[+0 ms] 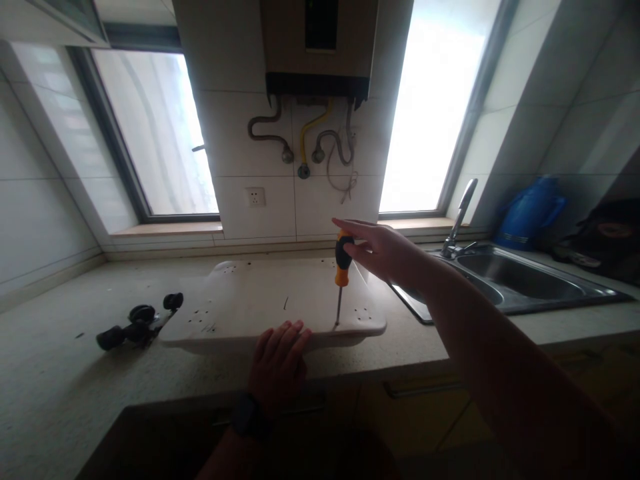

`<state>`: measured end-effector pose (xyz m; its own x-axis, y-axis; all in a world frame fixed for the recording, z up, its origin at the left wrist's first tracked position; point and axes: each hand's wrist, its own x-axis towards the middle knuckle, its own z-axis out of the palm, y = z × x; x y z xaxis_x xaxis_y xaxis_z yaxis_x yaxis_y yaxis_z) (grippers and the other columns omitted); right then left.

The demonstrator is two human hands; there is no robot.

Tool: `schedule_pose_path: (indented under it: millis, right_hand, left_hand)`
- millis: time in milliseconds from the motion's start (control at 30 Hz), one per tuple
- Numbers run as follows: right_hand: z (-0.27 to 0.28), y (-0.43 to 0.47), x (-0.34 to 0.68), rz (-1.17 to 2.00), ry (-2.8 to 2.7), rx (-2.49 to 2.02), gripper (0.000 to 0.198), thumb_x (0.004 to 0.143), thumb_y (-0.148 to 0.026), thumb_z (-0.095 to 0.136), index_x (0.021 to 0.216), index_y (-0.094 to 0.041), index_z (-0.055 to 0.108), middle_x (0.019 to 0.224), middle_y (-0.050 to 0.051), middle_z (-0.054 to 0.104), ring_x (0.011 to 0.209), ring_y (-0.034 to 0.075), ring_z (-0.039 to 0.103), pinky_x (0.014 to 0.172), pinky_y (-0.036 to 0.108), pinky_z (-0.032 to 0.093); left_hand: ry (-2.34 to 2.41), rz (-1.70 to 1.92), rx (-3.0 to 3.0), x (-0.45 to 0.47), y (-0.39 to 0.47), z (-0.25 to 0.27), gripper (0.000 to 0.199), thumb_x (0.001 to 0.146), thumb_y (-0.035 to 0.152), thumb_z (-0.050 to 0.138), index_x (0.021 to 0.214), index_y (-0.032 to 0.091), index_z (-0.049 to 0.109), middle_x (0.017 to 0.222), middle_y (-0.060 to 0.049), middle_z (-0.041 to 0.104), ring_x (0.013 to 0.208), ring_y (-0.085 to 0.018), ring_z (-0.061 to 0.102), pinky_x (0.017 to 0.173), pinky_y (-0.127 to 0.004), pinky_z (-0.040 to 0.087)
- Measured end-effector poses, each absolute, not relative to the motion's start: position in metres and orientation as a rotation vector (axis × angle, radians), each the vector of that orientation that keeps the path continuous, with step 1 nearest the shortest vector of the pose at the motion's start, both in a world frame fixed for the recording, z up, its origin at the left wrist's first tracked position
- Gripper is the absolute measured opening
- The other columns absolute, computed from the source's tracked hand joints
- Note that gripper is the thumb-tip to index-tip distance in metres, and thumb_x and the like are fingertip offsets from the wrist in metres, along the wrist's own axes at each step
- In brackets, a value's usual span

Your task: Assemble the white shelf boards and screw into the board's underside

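Note:
A white plastic panel (260, 293) with rounded corners and clusters of small holes lies on the countertop. My left hand (280, 357), with a dark watch on the wrist, holds its front edge, fingers curled over the rim. A screwdriver (343, 261) with a yellow and black handle stands nearly upright, its tip at the panel's front edge, right of centre. My right hand (370, 245) is on the handle, palm over the top and thumb against the side. What sits under the tip is too small to make out.
Black caster wheels (143, 320) lie left of the panel. To the right are a steel sink (520, 273) with a tap (460, 217) and a blue jug (530, 212). A water heater (317, 47) with hoses hangs on the wall between two windows.

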<state>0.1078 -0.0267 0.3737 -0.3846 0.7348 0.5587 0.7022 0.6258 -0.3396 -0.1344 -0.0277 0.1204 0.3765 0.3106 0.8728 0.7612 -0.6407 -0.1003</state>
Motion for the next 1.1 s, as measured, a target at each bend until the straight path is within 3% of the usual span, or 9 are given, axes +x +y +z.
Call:
schedule_pose_path:
  millis: [100,200,300,433,533,633,767,933,1100]
  right_hand:
    - [0.372,-0.026,0.108,0.225,-2.196,-1.009,0.058,0.095,-0.031,0.052,0.151,-0.017,0.047,0.134,0.014,0.066,0.111,0.023,0.068,0.101,0.044,0.056]
    - [0.367,-0.02,0.108,0.215,-2.14,-0.983,0.053,0.092,-0.038,0.063,0.144,-0.026,0.057,0.121,0.009,0.07,0.098,0.021,0.069,0.094,0.044,0.058]
    - [0.363,-0.016,0.104,0.046,-2.067,-1.038,0.044,0.086,-0.043,0.073,0.124,-0.022,0.069,0.105,0.007,0.071,0.087,0.019,0.068,0.085,0.04,0.058]
    - [0.362,-0.019,0.099,-0.246,-2.009,-1.126,0.037,0.082,-0.044,0.078,0.107,-0.018,0.072,0.094,0.006,0.068,0.075,0.017,0.062,0.072,0.035,0.053]
    - [0.365,-0.025,0.099,-0.244,-2.015,-1.177,0.035,0.09,-0.04,0.067,0.115,-0.016,0.07,0.096,0.008,0.07,0.076,0.017,0.063,0.072,0.034,0.052]
    - [0.371,-0.03,0.104,-0.003,-2.08,-1.173,0.037,0.096,-0.034,0.052,0.127,-0.017,0.066,0.103,0.009,0.073,0.085,0.019,0.068,0.077,0.036,0.054]
    - [0.375,-0.032,0.109,0.237,-2.138,-1.1,0.043,0.095,-0.034,0.054,0.136,-0.022,0.06,0.112,0.008,0.073,0.095,0.02,0.07,0.084,0.036,0.056]
    - [0.366,-0.028,0.103,0.016,-1.989,-1.198,0.034,0.089,-0.037,0.067,0.117,-0.019,0.068,0.097,0.008,0.074,0.084,0.02,0.069,0.078,0.036,0.054]
    - [0.36,-0.029,0.102,-0.215,-1.895,-1.317,0.03,0.088,-0.041,0.069,0.104,-0.017,0.064,0.09,0.008,0.071,0.075,0.018,0.062,0.071,0.035,0.048]
  left_hand:
    - [-0.917,-1.213,-2.145,-0.134,-0.027,0.12,0.046,0.088,0.015,0.055,0.132,0.024,0.061,0.136,-0.004,0.065,0.128,-0.022,0.057,0.121,-0.043,0.028]
    - [-0.908,-1.226,-2.155,-0.134,-0.026,0.116,0.046,0.088,0.015,0.055,0.133,0.023,0.062,0.137,-0.005,0.064,0.13,-0.023,0.055,0.121,-0.044,0.027]
    - [-0.913,-1.215,-2.165,-0.134,-0.024,0.113,0.045,0.089,0.015,0.055,0.133,0.022,0.062,0.138,-0.005,0.064,0.131,-0.023,0.054,0.121,-0.044,0.026]
    - [-0.899,-1.225,-2.154,-0.134,-0.024,0.114,0.044,0.089,0.015,0.055,0.132,0.022,0.063,0.137,-0.004,0.065,0.13,-0.023,0.055,0.119,-0.043,0.027]
    - [-0.896,-1.235,-2.152,-0.133,-0.025,0.117,0.044,0.089,0.014,0.055,0.131,0.021,0.063,0.137,-0.004,0.065,0.129,-0.023,0.055,0.118,-0.044,0.028]
    - [-0.889,-1.248,-2.147,-0.134,-0.026,0.12,0.044,0.089,0.013,0.054,0.131,0.021,0.063,0.136,-0.005,0.065,0.128,-0.023,0.055,0.117,-0.044,0.029]
    - [-0.891,-1.248,-2.157,-0.134,-0.026,0.119,0.044,0.089,0.014,0.054,0.131,0.021,0.063,0.136,-0.005,0.065,0.129,-0.024,0.055,0.117,-0.044,0.028]
    - [-0.907,-1.231,-2.172,-0.135,-0.026,0.116,0.045,0.089,0.014,0.054,0.133,0.022,0.062,0.138,-0.005,0.064,0.13,-0.023,0.054,0.118,-0.044,0.027]
    - [-0.913,-1.231,-2.165,-0.134,-0.028,0.118,0.045,0.089,0.014,0.054,0.132,0.021,0.062,0.137,-0.005,0.065,0.129,-0.024,0.054,0.118,-0.044,0.027]
